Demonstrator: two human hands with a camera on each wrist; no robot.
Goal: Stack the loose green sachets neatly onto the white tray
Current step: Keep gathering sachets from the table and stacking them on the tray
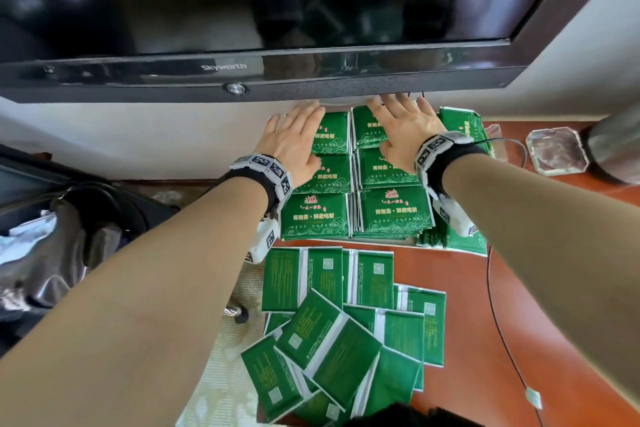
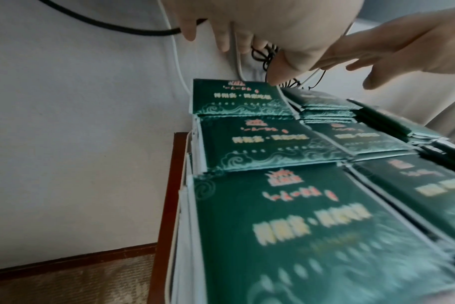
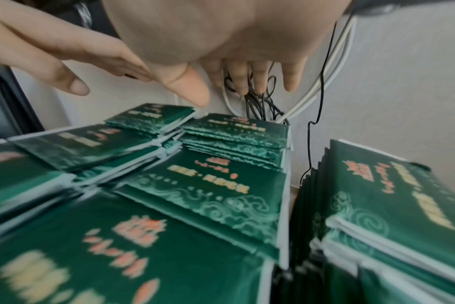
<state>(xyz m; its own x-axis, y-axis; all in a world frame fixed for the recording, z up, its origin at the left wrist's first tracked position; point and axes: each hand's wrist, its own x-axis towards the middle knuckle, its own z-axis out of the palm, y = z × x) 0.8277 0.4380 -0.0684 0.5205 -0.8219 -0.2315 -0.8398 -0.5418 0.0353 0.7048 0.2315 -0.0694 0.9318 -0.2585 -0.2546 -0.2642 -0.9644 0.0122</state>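
- Fingers (image 1: 304,114) of the left hand (image 1: 294,142) are straight and spread, holding nothing, above the far left stack of green sachets (image 1: 330,133).
- Fingers (image 1: 398,104) of the right hand (image 1: 405,135) are also straight and apart, empty, over the far right stack; whether the palms touch the sachets, I cannot tell.
- Stacked sachets (image 1: 393,211) stand in two columns, face up, close to the wall, under the television (image 1: 242,10).
- White tray is hidden under them; I cannot point to it.
- Loose sachets (image 1: 329,340) lie face down in an untidy heap on the red-brown table (image 1: 485,374), nearer to the person.
- Another pile (image 3: 377,205) stands just right of the columns.
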